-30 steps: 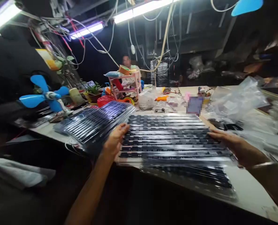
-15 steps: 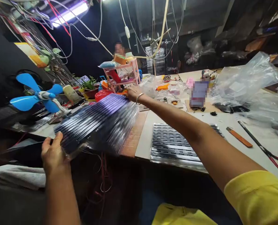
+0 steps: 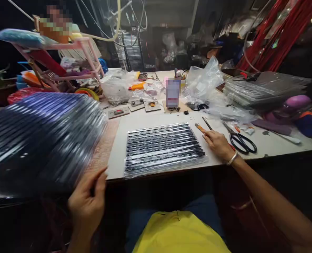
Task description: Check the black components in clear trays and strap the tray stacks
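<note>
My left hand [image 3: 88,198] is raised at the table's front edge, fingers loosely bent, thumb apart from the index finger, nothing seen in it. Beside it on the left, a blurred stack of clear plastic trays with dark strips [image 3: 40,140] overhangs the edge. On the white tabletop before me lies one flat tray of dark, shiny strips in rows [image 3: 163,147]. To its right, my right hand [image 3: 219,146] reaches down with its fingers closed on an orange-handled knife [image 3: 199,127], whose rear part they hide. A thin black tool [image 3: 206,123] passes under the same hand.
Black-handled scissors [image 3: 242,142] lie right of my right hand. Small metal fixtures [image 3: 119,112], a propped-up phone [image 3: 173,93] and crumpled plastic bags [image 3: 205,80] fill the back. A pink rack [image 3: 84,56] stands behind the stack; clear trays [image 3: 253,91] are piled at right.
The view has swung right. Both hands have left the stack of trays. My right hand has moved across to the knife at the right, while my left hand hangs by the table edge.
</note>
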The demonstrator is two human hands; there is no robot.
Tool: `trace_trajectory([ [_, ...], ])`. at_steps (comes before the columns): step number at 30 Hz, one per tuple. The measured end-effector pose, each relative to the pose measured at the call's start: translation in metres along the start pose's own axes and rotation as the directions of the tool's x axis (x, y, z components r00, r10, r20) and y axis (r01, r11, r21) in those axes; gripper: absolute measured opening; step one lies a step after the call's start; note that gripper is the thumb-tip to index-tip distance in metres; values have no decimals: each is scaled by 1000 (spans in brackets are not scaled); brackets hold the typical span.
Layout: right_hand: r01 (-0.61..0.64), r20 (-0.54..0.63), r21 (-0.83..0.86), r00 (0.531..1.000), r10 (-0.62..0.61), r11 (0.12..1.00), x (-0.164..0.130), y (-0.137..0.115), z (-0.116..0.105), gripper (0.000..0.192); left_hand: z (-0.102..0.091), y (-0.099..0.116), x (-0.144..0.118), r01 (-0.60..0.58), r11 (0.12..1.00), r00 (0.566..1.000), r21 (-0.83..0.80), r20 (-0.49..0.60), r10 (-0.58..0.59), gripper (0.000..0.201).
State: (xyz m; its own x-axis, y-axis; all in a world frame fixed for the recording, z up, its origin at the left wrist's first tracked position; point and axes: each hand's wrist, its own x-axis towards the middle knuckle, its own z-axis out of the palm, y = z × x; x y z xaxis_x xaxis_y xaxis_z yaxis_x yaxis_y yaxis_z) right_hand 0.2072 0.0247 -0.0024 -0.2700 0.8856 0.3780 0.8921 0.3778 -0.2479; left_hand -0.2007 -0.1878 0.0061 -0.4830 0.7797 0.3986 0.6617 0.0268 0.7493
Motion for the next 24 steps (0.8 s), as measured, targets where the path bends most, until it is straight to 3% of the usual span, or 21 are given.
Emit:
trace_trajectory([
  [2,-49,-41,-11,998,49,999,-14,15,3,35,43,20,12,-153,987,975,51,172,142,31],
  [4,-67,-87,10,994,68,998,-22,14,5,38,72,23,21,-163,978,952,130,281,121,42],
  [6,-28,-75,112,997,37,993,-30,2,7,38,86,16,24,-101,974,946,205,322,31,50],
  [9,41,-10,253,999,-39,967,-44,-23,14,41,92,2,24,-55,973,940,225,340,-26,54],
  [12,50,-4,215,999,-51,975,-55,-39,21,43,94,-6,26,-66,975,935,213,355,-14,56],
  [19,66,-26,183,998,-62,981,-70,-43,20,45,88,-9,30,-143,971,903,194,426,48,55],
  [21,45,-49,215,998,-36,976,-73,-46,21,44,86,-6,28,-93,983,911,159,412,19,53],
  [24,-3,-83,300,996,29,954,-72,-51,22,42,87,6,26,73,995,936,69,339,-92,48],
])
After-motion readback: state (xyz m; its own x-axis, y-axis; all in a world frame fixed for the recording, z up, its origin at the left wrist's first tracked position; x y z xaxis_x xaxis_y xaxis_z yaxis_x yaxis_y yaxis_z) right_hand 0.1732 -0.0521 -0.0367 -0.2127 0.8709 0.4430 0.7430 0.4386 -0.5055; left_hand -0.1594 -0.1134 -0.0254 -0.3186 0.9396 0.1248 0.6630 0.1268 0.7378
